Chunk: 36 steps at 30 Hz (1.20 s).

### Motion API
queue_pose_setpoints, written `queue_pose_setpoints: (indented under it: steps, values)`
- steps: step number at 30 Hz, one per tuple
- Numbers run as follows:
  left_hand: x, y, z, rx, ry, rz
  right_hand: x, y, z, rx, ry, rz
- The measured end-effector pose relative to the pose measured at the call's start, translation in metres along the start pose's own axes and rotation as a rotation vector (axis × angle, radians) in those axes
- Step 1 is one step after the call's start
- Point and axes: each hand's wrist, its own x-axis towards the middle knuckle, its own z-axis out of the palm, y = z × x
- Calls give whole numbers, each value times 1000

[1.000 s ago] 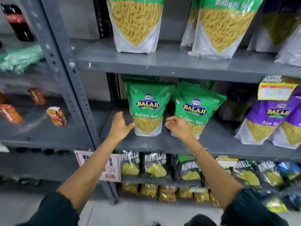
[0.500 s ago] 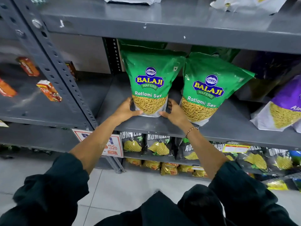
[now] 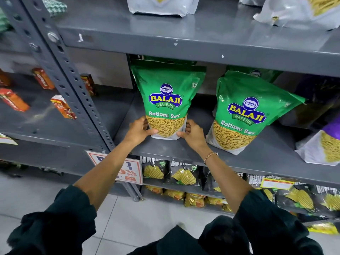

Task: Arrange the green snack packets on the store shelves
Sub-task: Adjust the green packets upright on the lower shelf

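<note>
The left hand (image 3: 138, 130) and right hand (image 3: 193, 133) clamp the lower corners of an upright green packet (image 3: 166, 100) near the front edge of the grey shelf (image 3: 184, 153), toward its left end. A second green packet (image 3: 244, 111) leans just to its right, apart from it; a purple packet (image 3: 327, 144) stands beyond. The slotted upright (image 3: 73, 85) rises at the left. Since half a second ago, the gripped packet stands further left, widening the gap.
</note>
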Motion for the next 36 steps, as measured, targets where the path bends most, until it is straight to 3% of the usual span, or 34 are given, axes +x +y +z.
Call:
queue_pose_setpoints:
  steps: [23,32,36]
  values:
    - [-11,8,-11,305,-23,-31,-7,-8,15,65,-33,-36]
    - [-27,4,6,456,177,-12,-20,-4,12,62,-63,-28]
    - [-51,-1,19,389,340,-1,-40,10,0,2,38,-14]
